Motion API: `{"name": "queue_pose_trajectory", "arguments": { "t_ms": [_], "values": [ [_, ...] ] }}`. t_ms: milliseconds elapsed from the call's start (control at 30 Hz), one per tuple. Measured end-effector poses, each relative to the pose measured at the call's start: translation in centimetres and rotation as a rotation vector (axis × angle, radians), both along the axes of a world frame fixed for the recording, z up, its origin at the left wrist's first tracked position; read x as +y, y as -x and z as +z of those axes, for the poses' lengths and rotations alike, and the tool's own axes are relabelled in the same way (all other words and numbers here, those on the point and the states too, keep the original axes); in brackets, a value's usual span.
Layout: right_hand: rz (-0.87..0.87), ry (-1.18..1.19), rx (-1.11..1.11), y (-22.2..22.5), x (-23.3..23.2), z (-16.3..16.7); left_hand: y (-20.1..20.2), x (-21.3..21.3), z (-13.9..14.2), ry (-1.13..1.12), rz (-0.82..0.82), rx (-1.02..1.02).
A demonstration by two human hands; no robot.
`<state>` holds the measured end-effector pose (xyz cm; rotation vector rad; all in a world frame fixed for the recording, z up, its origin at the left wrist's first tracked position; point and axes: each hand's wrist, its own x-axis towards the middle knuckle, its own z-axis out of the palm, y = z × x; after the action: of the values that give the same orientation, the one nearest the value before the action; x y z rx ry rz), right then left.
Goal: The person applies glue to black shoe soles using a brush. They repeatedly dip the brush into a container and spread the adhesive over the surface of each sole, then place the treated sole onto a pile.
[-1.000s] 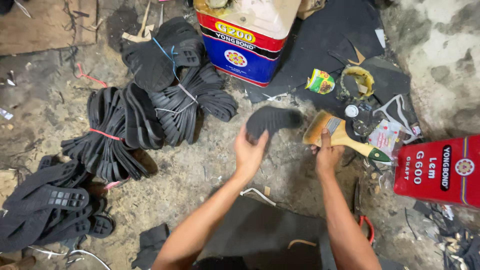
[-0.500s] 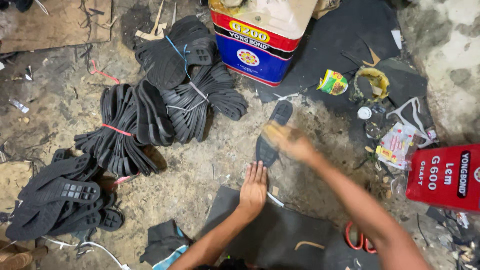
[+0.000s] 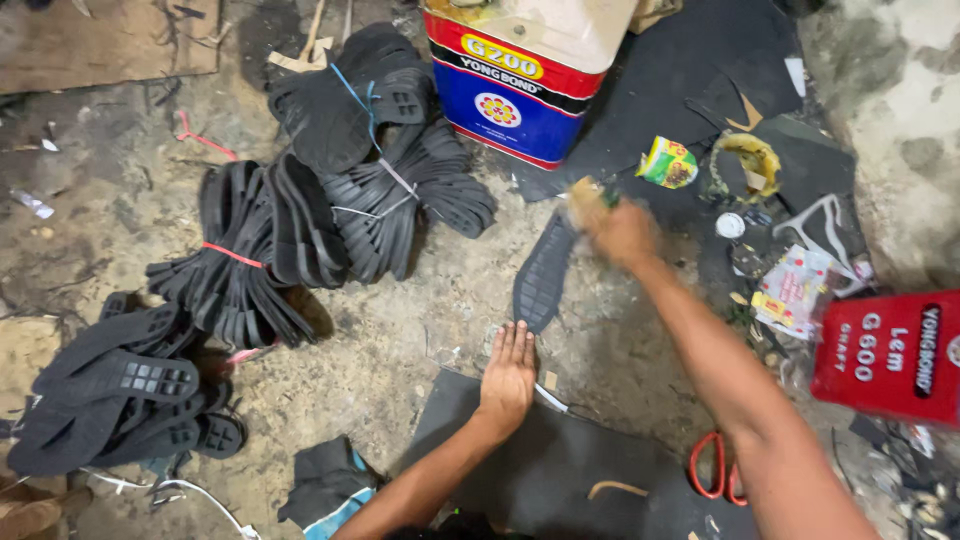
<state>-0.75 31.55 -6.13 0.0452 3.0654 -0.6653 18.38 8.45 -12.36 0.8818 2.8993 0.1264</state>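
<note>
Flat black rubber shoe sole (image 3: 543, 275) lying on the dirt floor (image 3: 400, 360) at frame centre. Left hand (image 3: 508, 378), fingers spread flat, pinning its near end. Right hand (image 3: 622, 232), blurred, grip closed around a wooden-handled brush (image 3: 586, 199) at the sole's far tip. Likely risks: sole sliding under light pressure, grit sticking to it, or the brush smearing the left fingers just beside it.

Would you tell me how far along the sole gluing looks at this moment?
Already done: cannot tell. In hand: the right hand moves a blurred brush over one black sole while the left hand rests flat beside its near end. Left: tied sole bundles lie untouched.
</note>
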Motion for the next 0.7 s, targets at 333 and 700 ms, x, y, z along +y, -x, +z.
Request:
{"name": "queue_pose_trajectory", "arguments": {
  "t_ms": [333,700],
  "values": [
    [-0.154,0.226,0.469,-1.2,2.1,0.3,3.0,0.5,2.9,-0.241,0.18,-0.271],
    [-0.666,1.327,0.306,-11.2,-0.6,-3.9,9.1,2.1,2.7,-1.257,0.783,-0.611]
  ]
}}
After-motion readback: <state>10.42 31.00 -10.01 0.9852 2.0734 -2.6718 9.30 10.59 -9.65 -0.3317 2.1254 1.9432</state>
